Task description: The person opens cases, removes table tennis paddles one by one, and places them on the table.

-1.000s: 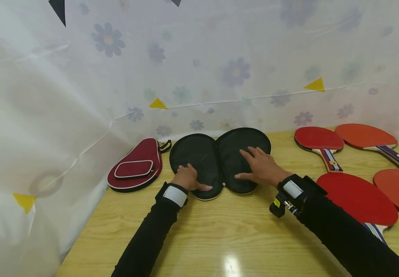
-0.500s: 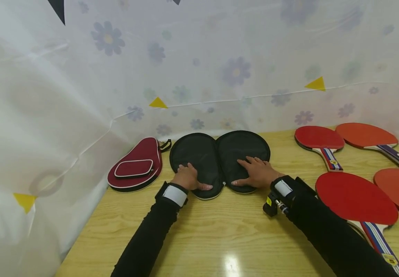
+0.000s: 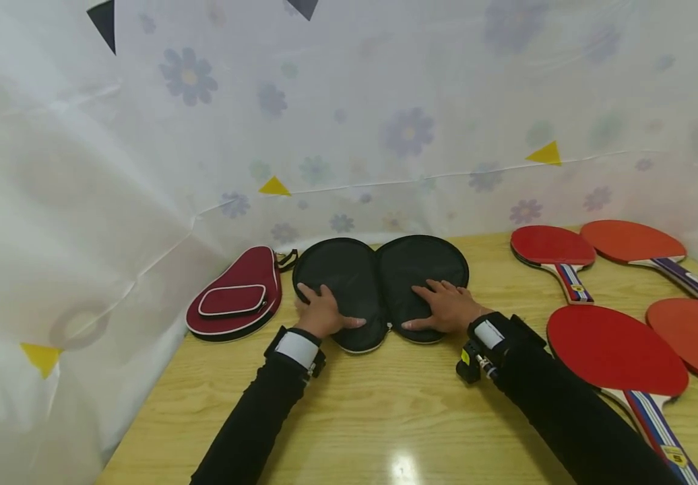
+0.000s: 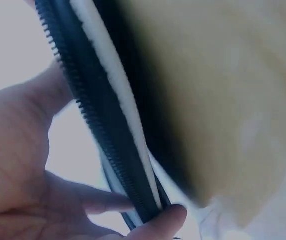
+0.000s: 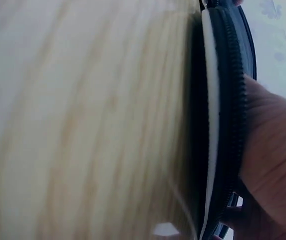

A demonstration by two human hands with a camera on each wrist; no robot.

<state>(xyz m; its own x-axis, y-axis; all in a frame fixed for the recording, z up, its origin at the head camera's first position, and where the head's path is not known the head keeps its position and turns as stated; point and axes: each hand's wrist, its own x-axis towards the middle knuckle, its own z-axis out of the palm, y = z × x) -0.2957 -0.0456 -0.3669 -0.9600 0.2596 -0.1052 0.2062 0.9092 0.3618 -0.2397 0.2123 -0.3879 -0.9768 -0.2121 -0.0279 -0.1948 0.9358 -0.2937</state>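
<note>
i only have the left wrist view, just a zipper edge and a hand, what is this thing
Observer: A black paddle case, unzipped and spread flat in two halves on the table.
Operator: where's the other hand
Observer: The right hand lies flat on the right half; the left hand rests on the left half.
Operator: anything next to it on the left
Observer: A red case, apart from the black one.
Operator: any paddles around
Observer: Four red paddles to the right; the nearest lies beside the right forearm.
</note>
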